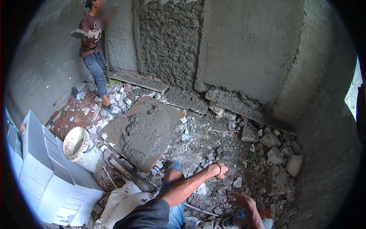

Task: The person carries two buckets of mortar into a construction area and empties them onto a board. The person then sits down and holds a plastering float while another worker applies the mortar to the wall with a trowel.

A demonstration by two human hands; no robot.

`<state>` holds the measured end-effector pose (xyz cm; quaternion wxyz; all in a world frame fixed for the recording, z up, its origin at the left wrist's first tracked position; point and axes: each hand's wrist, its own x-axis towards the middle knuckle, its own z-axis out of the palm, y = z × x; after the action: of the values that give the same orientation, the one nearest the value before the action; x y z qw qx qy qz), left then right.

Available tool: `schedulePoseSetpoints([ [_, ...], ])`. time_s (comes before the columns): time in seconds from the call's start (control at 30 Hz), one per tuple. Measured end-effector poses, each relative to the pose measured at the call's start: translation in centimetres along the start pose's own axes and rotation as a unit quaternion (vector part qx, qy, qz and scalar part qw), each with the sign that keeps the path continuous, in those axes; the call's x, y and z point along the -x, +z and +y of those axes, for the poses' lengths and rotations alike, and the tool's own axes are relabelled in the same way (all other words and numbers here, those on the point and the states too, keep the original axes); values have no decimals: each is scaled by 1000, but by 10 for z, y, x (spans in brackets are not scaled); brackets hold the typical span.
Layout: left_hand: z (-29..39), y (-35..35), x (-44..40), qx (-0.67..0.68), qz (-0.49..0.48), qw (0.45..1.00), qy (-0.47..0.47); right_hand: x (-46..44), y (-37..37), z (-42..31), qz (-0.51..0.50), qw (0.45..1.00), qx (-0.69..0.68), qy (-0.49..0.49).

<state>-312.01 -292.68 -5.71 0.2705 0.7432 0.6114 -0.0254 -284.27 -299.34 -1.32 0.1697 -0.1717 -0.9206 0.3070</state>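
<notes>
1. The left hand [219, 170], with a dark band at its wrist, is held out over the rubble-strewn ground [207, 147]; its fingers are foreshortened, so I cannot tell whether it is closed or holding anything
2. The right hand [244, 201] is open, its fingers loosely spread and pointing left across the view, above a shoe [231, 220], with no object seen in its grasp
3. Nearest the left hand lies a pale stone [237, 182], on the ground just right of and below it in the view; its slightly longer axis runs roughly toward the wall
4. Farther forward and left, a mortar heap [146, 128] sits on a flat board [114, 131]; the heap's longer axis slants from the wall side down-left toward the wearer, and one board corner points back at the wearer
5. Left of the board stands a stained bucket [91, 158], near a long wooden piece [127, 173] lying diagonally, from upper left to lower right
6. At upper left, another person [91, 36] stands by the wall [171, 42], one hand supporting a small slab [79, 34]
</notes>
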Motion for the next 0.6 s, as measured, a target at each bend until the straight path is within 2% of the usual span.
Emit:
schedulePoseSetpoints([
  [0.1, 2, -2, 2, -10, -10, 1000, -8, -5, -7, -23, 25, 1000, -1, -19],
  [0.17, 5, -7, 6, -8, -15, 1000, -14, -14, -16, -47, 81, 995, -52, -18],
  [0.3, 6, -5, 6, -4, -10, 1000, -19, -15, -23, -60, 58, 998, -22, -9],
  [0.4, 6, -4, 5, 5, -8, 1000, -21, -12, -17, -49, 73, 995, -59, 17],
  [0.6, -1, 2, -3, -9, -26, 1000, -1, 0, -7, -16, 18, 999, -42, 8],
])
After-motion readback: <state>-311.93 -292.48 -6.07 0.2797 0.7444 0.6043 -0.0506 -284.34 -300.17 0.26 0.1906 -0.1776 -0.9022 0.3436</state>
